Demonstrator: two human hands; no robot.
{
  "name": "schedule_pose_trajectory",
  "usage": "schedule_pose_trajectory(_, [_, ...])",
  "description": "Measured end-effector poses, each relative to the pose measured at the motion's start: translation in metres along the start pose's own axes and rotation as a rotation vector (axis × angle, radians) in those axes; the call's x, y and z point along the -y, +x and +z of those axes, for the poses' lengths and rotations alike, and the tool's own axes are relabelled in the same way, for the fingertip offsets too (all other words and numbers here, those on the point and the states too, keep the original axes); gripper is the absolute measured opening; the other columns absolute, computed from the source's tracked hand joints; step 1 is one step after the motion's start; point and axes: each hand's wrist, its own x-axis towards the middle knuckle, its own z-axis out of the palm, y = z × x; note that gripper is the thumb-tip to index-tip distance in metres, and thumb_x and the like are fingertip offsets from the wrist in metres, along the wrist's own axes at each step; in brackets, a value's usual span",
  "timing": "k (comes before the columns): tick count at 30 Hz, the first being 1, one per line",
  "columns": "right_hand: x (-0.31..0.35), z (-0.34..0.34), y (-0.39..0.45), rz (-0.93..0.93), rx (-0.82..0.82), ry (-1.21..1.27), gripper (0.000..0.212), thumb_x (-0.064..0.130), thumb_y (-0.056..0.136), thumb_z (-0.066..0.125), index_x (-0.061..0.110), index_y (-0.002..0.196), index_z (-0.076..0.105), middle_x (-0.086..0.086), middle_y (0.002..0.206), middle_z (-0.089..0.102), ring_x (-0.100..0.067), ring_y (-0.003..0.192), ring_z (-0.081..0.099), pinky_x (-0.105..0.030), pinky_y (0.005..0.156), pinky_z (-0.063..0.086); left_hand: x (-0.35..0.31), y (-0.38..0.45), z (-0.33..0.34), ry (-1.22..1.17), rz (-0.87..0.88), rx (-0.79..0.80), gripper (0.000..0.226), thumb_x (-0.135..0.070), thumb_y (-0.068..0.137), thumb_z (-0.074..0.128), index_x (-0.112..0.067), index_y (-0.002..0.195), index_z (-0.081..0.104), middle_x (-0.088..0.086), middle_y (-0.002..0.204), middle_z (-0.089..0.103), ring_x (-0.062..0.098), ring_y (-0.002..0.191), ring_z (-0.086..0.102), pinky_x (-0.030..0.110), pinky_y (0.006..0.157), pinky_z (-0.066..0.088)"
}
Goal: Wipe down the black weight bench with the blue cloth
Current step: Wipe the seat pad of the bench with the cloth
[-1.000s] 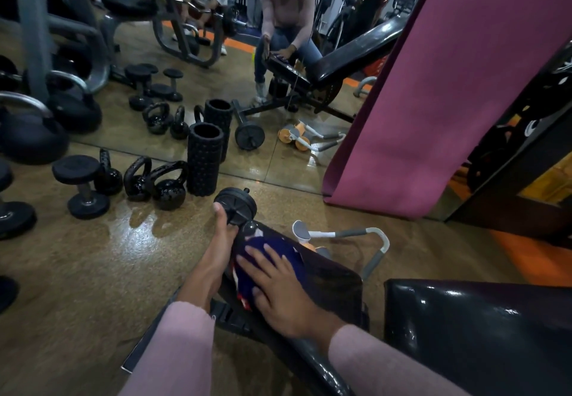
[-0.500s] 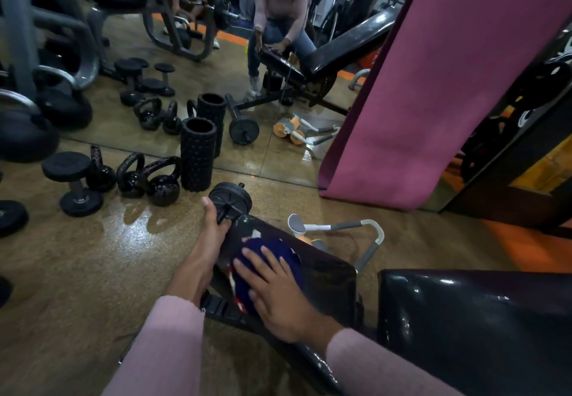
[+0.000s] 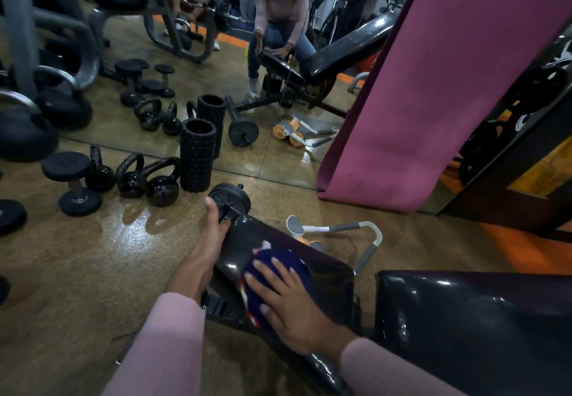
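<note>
The black weight bench has a small seat pad (image 3: pixel 328 275) in front of me and a larger glossy back pad (image 3: pixel 470 327) at the lower right. A dark blue cloth (image 3: pixel 278 264) with red and white trim lies on the seat pad. My right hand (image 3: pixel 294 306) presses flat on the cloth with fingers spread. My left hand (image 3: pixel 207 244) grips the seat pad's far left edge, close to a black wheel (image 3: pixel 230 199) at the bench's front end.
A wall mirror stands just ahead, with a purple mat (image 3: pixel 433 86) leaning on it. Kettlebells (image 3: pixel 161 185), a dumbbell (image 3: pixel 72 180) and a black foam roller (image 3: pixel 198 154) line the floor at left. A white and grey ab-wheel frame (image 3: pixel 340 230) lies beyond the seat.
My right hand has slid the cloth back along the seat pad toward me and slightly right. The left hand keeps its hold on the pad's edge.
</note>
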Motion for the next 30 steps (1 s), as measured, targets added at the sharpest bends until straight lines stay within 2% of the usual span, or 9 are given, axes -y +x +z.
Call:
schedule_pose_trajectory(4, [-0.050, 0.001, -0.010, 0.261, -0.049, 0.055, 0.054, 0.064, 0.094, 0.015, 0.052, 0.146, 0.005, 0.013, 0.161, 0.001, -0.015, 0.149, -0.004, -0.042, 0.121, 0.004, 0.005, 0.004, -0.001, 0.055, -0.006, 0.016, 0.124, -0.099, 0.055, 0.009, -0.021, 0.149, 0.030, 0.003, 0.153, 0.034, 0.023, 0.141, 0.034, 0.044, 0.117, 0.023])
schedule_pose_trajectory(7, [-0.048, -0.008, 0.043, 0.378, -0.035, 0.072, 0.061, 0.054, 0.095, 0.022, 0.035, 0.151, 0.008, -0.001, 0.162, 0.007, -0.024, 0.150, 0.004, -0.046, 0.121, 0.007, 0.026, 0.036, 0.000, 0.145, 0.052, -0.016, 0.126, -0.104, 0.044, 0.009, -0.032, 0.145, 0.036, 0.004, 0.153, 0.036, 0.024, 0.139, 0.037, 0.049, 0.115, 0.026])
schedule_pose_trajectory(9, [-0.023, -0.006, 0.058, 0.301, -0.021, 0.019, 0.060, 0.050, 0.095, 0.020, 0.038, 0.151, 0.004, 0.003, 0.163, 0.003, -0.027, 0.149, 0.000, -0.054, 0.119, 0.008, 0.020, 0.027, 0.008, 0.215, 0.087, -0.105, 0.120, -0.101, 0.052, 0.004, -0.030, 0.141, 0.044, 0.005, 0.150, 0.043, 0.024, 0.136, 0.041, 0.048, 0.115, 0.027])
schedule_pose_trajectory(11, [-0.002, -0.005, 0.039, 0.181, 0.010, -0.051, 0.057, 0.043, 0.099, 0.026, 0.043, 0.149, -0.001, 0.008, 0.162, -0.004, -0.027, 0.148, -0.008, -0.053, 0.116, 0.001, 0.011, 0.012, 0.018, 0.316, 0.130, -0.162, 0.102, -0.088, 0.072, 0.002, -0.027, 0.143, 0.042, 0.006, 0.150, 0.042, 0.026, 0.137, 0.039, 0.048, 0.116, 0.024])
schedule_pose_trajectory(14, [-0.008, -0.003, -0.012, 0.011, 0.090, -0.101, 0.056, 0.045, 0.100, 0.027, 0.055, 0.140, -0.011, 0.017, 0.159, -0.014, -0.021, 0.146, -0.020, -0.047, 0.114, -0.008, 0.019, 0.007, 0.028, 0.665, 0.132, -0.266, 0.080, -0.068, 0.089, 0.000, -0.022, 0.152, 0.019, 0.002, 0.161, 0.015, 0.029, 0.147, 0.014, 0.052, 0.117, 0.011])
schedule_pose_trajectory(19, [-0.048, 0.007, -0.009, 0.272, 0.023, 0.049, 0.057, 0.065, 0.092, 0.018, 0.054, 0.143, -0.004, 0.015, 0.160, -0.008, -0.019, 0.148, -0.011, -0.054, 0.119, 0.005, 0.034, 0.006, 0.034, 1.050, 0.180, -0.309, 0.074, -0.057, 0.096, 0.009, -0.011, 0.153, 0.001, 0.006, 0.162, 0.003, 0.032, 0.147, 0.007, 0.052, 0.116, 0.011])
schedule_pose_trajectory(22, [-0.039, 0.003, 0.029, 0.415, -0.001, 0.053, 0.061, 0.056, 0.090, 0.015, 0.045, 0.147, -0.007, 0.007, 0.162, -0.005, -0.025, 0.149, -0.007, -0.058, 0.117, 0.010, 0.037, 0.007, 0.033, 1.082, 0.209, -0.336, 0.070, -0.053, 0.098, 0.012, -0.011, 0.153, 0.003, 0.007, 0.162, 0.005, 0.032, 0.147, 0.009, 0.052, 0.116, 0.012])
schedule_pose_trajectory(27, [-0.005, 0.002, -0.028, 0.098, 0.079, -0.083, 0.059, 0.038, 0.101, 0.029, 0.052, 0.142, -0.011, 0.017, 0.159, -0.016, -0.022, 0.145, -0.023, -0.047, 0.113, -0.007, 0.035, 0.007, 0.030, 1.076, 0.212, -0.320, 0.068, -0.053, 0.098, 0.011, -0.013, 0.153, 0.003, 0.005, 0.162, 0.003, 0.030, 0.147, 0.007, 0.052, 0.117, 0.011])
schedule_pose_trajectory(30, [-0.027, 0.009, -0.070, 0.088, 0.117, -0.022, 0.050, 0.050, 0.100, 0.021, 0.062, 0.138, -0.008, 0.026, 0.156, -0.016, -0.013, 0.144, -0.026, -0.046, 0.118, -0.009, 0.037, 0.004, 0.029, 1.064, 0.217, -0.318, 0.068, -0.052, 0.099, 0.011, -0.013, 0.153, 0.004, 0.004, 0.162, 0.002, 0.030, 0.148, 0.006, 0.052, 0.117, 0.011])
